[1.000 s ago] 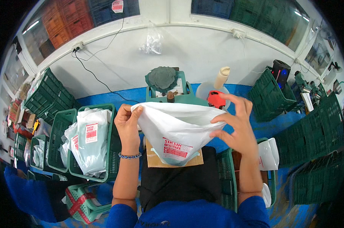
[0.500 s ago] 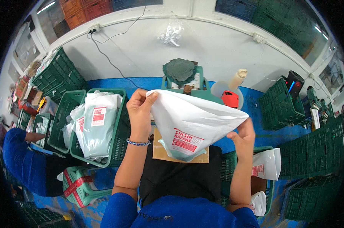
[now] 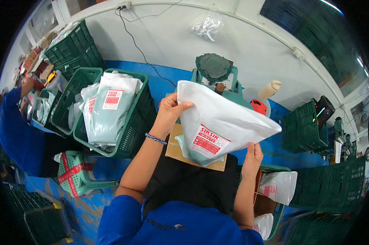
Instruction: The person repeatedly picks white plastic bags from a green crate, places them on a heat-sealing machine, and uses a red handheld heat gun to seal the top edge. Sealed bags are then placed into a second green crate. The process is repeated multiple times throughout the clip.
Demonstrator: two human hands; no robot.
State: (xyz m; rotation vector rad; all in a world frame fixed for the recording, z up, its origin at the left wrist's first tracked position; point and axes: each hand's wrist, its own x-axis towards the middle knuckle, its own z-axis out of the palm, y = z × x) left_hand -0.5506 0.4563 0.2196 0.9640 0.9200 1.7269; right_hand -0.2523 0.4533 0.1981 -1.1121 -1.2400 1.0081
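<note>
A white pouch (image 3: 227, 112) with a red printed label and a pale green lower part is spread between my hands, in front of my body. My left hand (image 3: 168, 116) is closed on its upper left edge, thumb in front. My right hand (image 3: 252, 159) pinches the lower right edge between thumb and fingertips, and the pouch's right corner sticks out past it. The pouch's bottom is over a piece of brown cardboard (image 3: 173, 143) at my lap. A green machine (image 3: 238, 99) stands just beyond the pouch, which hides part of it.
At left, a green crate (image 3: 137, 120) holds several filled pouches (image 3: 115, 108). Beside it, a co-worker in a blue sleeve (image 3: 17, 122) sits near a taped green stool (image 3: 80, 175). At right are a crate with white pouches (image 3: 276, 188), a cream bottle (image 3: 270, 88) and stacked green crates (image 3: 329, 188).
My right hand has shifted from the pouch's right corner to its lower right edge. The whole view has turned. The co-worker's arm has swung up at the left.
</note>
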